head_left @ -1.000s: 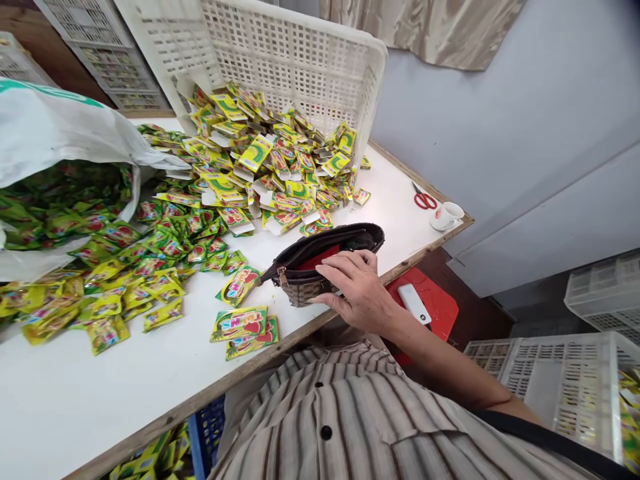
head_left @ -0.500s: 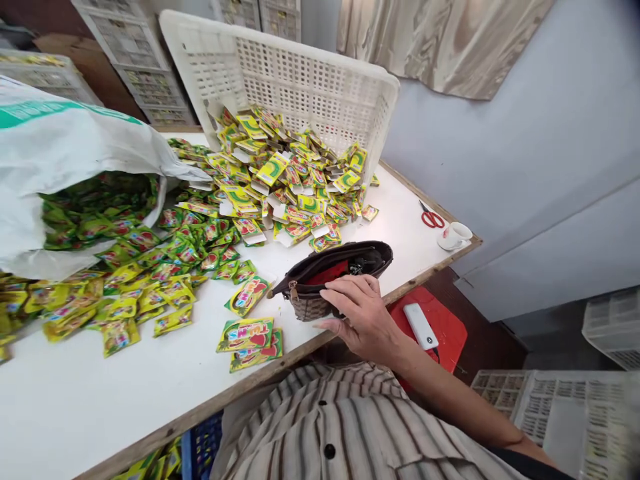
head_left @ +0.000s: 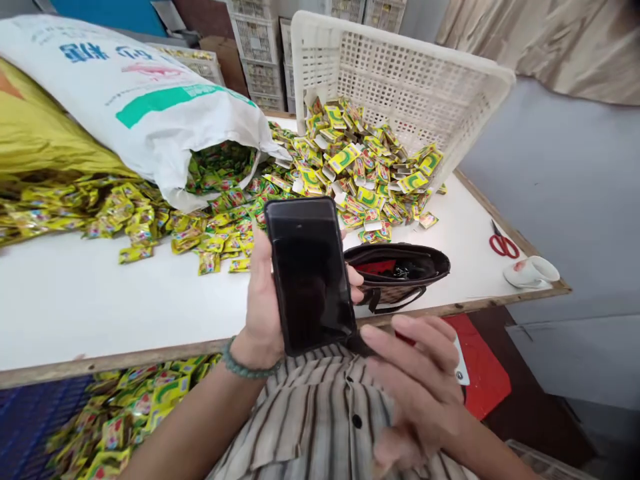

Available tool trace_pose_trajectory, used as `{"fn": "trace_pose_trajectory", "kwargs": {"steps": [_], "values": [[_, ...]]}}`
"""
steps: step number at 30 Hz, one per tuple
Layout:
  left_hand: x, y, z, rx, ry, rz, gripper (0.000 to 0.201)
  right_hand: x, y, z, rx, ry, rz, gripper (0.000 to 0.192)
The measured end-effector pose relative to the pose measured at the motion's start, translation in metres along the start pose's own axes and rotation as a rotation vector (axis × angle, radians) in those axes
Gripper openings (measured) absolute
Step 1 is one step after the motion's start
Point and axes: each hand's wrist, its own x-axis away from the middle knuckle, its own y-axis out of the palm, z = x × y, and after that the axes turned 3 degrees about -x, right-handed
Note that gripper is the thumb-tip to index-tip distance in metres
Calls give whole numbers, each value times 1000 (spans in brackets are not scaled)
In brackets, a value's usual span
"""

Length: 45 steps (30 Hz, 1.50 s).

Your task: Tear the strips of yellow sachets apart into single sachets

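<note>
A smartphone (head_left: pixel 313 277) in a black case, its screen dark, rests upright in my left hand (head_left: pixel 263 303). The thumb runs along one side of the phone and fingertips show at the other. My right hand (head_left: pixel 420 380) hovers just beyond the phone's lower right corner, partly blurred, its fingers stretched and apart. Behind the hands a brown handbag (head_left: pixel 393 293) stands unzipped on the table, showing a red lining and dark contents. My left wrist wears a green bead bracelet (head_left: pixel 245 363).
On the white table (head_left: pixel 125 307) lie yellow candy packets (head_left: pixel 135 220) and a white sack (head_left: pixel 165 107) spilling green packets. A tipped white crate (head_left: pixel 400 57) spills small boxes (head_left: pixel 370 177). Red-handled scissors (head_left: pixel 504 247) and a white mug (head_left: pixel 531 272) sit right. Below is a red stool (head_left: pixel 480 373).
My right hand has left the handbag and drawn back toward me. My left hand has come into view holding the smartphone. The view has swung left.
</note>
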Motion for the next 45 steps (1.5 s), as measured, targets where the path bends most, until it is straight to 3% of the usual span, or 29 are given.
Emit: {"fn": "trace_pose_trajectory", "kwargs": {"steps": [3, 13, 20, 27, 40, 45], "values": [[-7, -8, -7, 26, -85, -33, 92, 0, 3, -6, 22, -159, -37, 47], [-5, -6, -11, 132, -100, -16, 82, -16, 14, -7, 22, -151, -171, 61], [-5, -12, -8, 143, -93, -21, 87, -3, 14, -2, -70, -76, 19, 65], [-6, -10, -5, 161, -58, 2, 84, -9, 12, -7, -55, -195, -133, 60], [1, -8, -8, 203, -75, -24, 83, -5, 9, -16, -39, -200, -178, 57], [7, -7, -10, 177, -30, -51, 83, 4, 6, -19, -28, -125, -75, 55]]}}
